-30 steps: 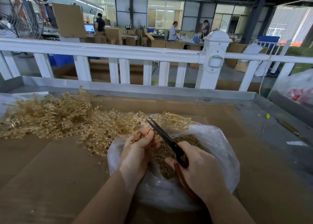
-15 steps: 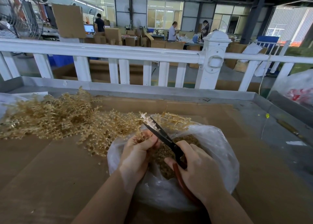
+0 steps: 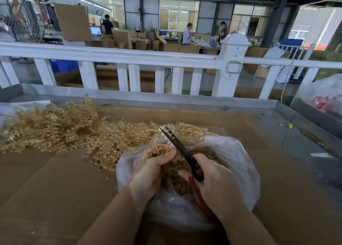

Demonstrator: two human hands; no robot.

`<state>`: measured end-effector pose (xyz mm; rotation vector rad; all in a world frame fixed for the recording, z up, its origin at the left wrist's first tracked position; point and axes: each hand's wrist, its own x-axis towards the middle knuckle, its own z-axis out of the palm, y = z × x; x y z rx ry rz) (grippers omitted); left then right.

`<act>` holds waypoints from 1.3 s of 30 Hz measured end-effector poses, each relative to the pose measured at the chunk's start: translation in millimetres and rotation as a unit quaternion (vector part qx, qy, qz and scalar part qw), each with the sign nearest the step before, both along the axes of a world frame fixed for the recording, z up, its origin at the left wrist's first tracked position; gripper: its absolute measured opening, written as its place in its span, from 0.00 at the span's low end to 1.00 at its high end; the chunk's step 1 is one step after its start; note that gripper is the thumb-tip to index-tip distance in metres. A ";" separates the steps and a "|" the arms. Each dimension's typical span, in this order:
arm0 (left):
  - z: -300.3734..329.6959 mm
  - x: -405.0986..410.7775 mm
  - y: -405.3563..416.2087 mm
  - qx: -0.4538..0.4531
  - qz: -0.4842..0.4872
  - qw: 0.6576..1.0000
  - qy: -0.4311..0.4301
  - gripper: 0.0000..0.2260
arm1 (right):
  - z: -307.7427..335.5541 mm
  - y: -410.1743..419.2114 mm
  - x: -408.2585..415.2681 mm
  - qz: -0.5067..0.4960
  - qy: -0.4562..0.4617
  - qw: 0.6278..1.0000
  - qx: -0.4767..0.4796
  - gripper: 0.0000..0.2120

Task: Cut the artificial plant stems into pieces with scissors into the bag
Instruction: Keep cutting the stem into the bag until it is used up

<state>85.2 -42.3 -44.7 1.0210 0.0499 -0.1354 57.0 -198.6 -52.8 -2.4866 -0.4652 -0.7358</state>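
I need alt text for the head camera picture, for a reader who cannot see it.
Seen from above, a person's right hand works scissors over an open clear plastic bag of cut pieces, while the left hand holds tan artificial plant stems at the blades. More uncut stems lie heaped to the left on a cardboard-covered table, a white railing behind.

Single head-worn wide-angle view, forward and downward, close over cardboard-covered table [image 3: 55, 180], white railing [image 3: 111, 56] beyond.
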 end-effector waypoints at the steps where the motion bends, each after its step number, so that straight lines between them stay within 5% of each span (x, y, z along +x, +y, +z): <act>1: -0.1 0.3 0.4 -0.010 0.000 1.000 -0.001 0.07 | 0.2 0.1 0.0 -0.001 -0.001 1.000 0.001 0.12; 5: 0.2 1.2 2.4 -0.061 0.011 0.998 -0.011 0.21 | 0.3 1.0 0.5 0.001 0.002 1.000 0.001 0.12; 11: -0.4 -0.3 0.8 -0.078 0.019 0.997 -0.005 0.08 | -0.1 0.4 0.4 0.003 0.005 1.000 0.005 0.12; 17: 3.4 -1.1 2.6 -0.085 0.022 0.996 -0.001 0.22 | 0.6 0.9 -0.8 0.003 0.007 1.000 0.006 0.14; 24: 1.3 -0.6 0.6 -0.061 0.040 0.997 0.005 0.03 | -0.1 1.1 -0.9 0.005 0.002 1.000 0.014 0.13; 39: -0.2 -0.5 1.3 -0.004 0.051 0.999 0.006 0.14 | 0.8 3.1 -0.4 -0.010 0.000 1.000 -0.014 0.12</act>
